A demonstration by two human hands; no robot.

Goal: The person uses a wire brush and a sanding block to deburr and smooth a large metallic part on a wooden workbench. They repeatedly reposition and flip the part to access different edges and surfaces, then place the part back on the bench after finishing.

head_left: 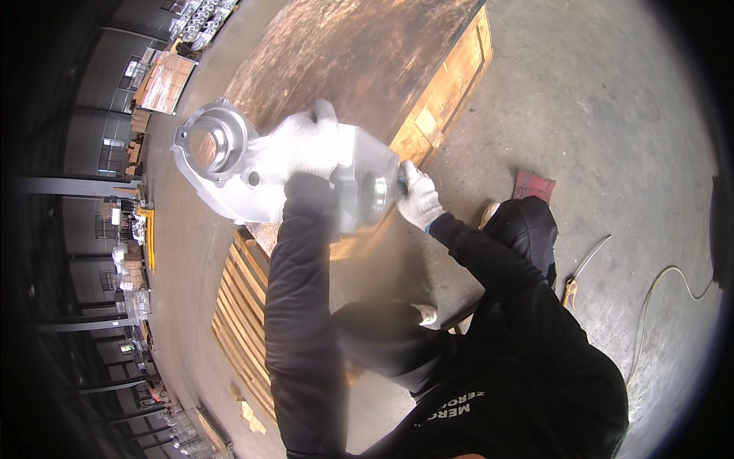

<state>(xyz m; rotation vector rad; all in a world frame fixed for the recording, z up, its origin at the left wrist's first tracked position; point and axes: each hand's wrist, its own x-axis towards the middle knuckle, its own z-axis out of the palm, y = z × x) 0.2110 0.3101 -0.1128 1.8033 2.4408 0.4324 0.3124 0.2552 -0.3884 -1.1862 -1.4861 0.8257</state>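
Note:
A large grey cast-metal housing (pixel 229 164) with a round flanged opening hangs in the air above a wooden crate. My left hand (pixel 306 138), in a white glove, grips the top of the housing near its middle. My right hand (pixel 419 200), also white-gloved, presses against the housing's right end, beside a round bore. Both black sleeves reach up from the lower edge. The housing tilts, flange end to the left.
A wooden crate with a brown board top (pixel 359 53) stands under the housing. A slatted wooden pallet (pixel 241 314) lies lower left. On the concrete floor are a red flat piece (pixel 534 184), a handled tool (pixel 582 268) and a yellow cable (pixel 657 298). Racks of parts line the far left.

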